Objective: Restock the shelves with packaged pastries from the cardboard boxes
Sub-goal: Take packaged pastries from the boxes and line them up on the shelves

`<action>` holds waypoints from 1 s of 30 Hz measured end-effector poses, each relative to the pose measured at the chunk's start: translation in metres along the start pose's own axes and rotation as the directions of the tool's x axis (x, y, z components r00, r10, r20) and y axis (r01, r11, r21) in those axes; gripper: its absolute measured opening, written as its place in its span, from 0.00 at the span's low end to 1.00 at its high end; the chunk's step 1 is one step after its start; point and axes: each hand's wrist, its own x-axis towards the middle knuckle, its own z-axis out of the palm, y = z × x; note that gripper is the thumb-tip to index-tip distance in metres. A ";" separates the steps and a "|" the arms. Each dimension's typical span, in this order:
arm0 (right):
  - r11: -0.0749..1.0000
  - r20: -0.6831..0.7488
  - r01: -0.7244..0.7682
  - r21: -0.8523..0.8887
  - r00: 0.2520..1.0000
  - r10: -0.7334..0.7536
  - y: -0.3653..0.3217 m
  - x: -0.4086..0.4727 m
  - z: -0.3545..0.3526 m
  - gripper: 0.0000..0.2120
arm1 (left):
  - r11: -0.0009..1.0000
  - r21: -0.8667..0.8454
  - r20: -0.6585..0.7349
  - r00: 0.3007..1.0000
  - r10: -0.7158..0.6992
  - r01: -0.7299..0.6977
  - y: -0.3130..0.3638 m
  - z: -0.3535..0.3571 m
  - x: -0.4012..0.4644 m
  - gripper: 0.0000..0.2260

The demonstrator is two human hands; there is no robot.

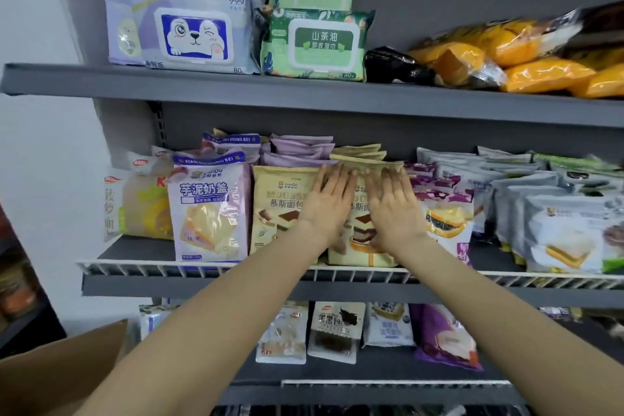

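It was a shop: grey retail shelves [304, 91] carried rows of packaged pastries [209, 213] and wet-wipe packs [317, 44].

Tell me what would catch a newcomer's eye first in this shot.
First, the left hand and right hand, fingers straight, pressing side by side on the front cream-coloured mousse bread packets at the middle shelf's centre. Next, the purple-and-white wet-wipe pack with a cartoon dog on the top shelf, left. A brown cardboard box flap sits bottom left.
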 end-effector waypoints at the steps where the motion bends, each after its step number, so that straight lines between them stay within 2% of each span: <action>1: 1.000 -0.018 -0.009 -0.009 1.000 0.008 -0.002 0.004 0.004 0.50 | 1.000 0.021 -0.003 1.000 -0.014 0.014 0.003 0.001 0.002 0.60; 4: 0.994 -0.154 -0.038 -0.103 0.988 0.022 -0.009 0.015 0.020 0.38 | 0.999 -0.012 -0.025 0.999 -0.033 0.033 0.007 0.003 0.009 0.49; 6: 0.988 -0.219 -0.046 -0.146 0.976 0.013 -0.012 0.021 0.028 0.34 | 0.998 -0.029 -0.043 0.998 -0.052 0.051 0.008 0.003 0.012 0.45; 9: 0.981 -0.200 -0.082 -0.175 0.979 0.046 -0.015 0.030 0.033 0.35 | 0.997 0.019 -0.043 0.997 -0.071 0.072 0.010 0.006 0.018 0.44; 12: 0.988 -0.203 -0.074 -0.133 0.978 0.046 -0.015 0.033 0.034 0.35 | 0.994 0.063 -0.057 0.995 -0.084 0.088 0.012 0.010 0.022 0.43; 15: 0.996 -0.137 -0.061 -0.062 0.989 0.052 -0.010 0.028 0.027 0.40 | 0.997 -0.034 -0.087 0.993 -0.078 0.076 0.013 0.008 0.025 0.42; 16: 0.998 -0.119 -0.064 -0.028 0.991 0.061 -0.005 0.027 0.021 0.45 | 0.995 -0.066 -0.103 0.992 -0.076 0.069 0.012 0.006 0.026 0.42; 18: 0.992 -0.077 0.021 0.127 0.997 -0.011 0.015 0.028 0.009 0.55 | 0.993 -0.098 -0.099 0.992 -0.073 0.063 0.008 0.000 0.031 0.46; 19: 0.970 -0.028 0.042 0.238 0.999 -0.037 0.028 0.033 -0.002 0.54 | 0.993 -0.093 -0.080 0.994 -0.074 0.067 0.006 -0.003 0.035 0.51; 21: 0.896 0.037 -0.024 0.443 0.999 0.009 0.054 0.055 -0.018 0.46 | 0.996 -0.062 -0.029 0.998 -0.064 0.062 0.003 -0.008 0.041 0.56; 24: 0.689 0.099 -0.095 0.719 0.995 0.035 0.081 0.094 -0.016 0.35 | 0.996 -0.082 0.002 1.000 -0.030 0.030 0.001 -0.010 0.048 0.55; 27: 0.637 0.250 -0.138 0.759 0.964 -0.089 0.085 0.115 0.002 0.29 | 0.993 -0.112 0.027 0.999 -0.028 0.030 -0.005 -0.014 0.057 0.54; 30: 0.584 0.342 -0.140 0.799 0.906 -0.251 0.077 0.124 0.008 0.29 | 0.997 -0.077 0.063 0.998 -0.015 0.020 -0.012 -0.019 0.065 0.55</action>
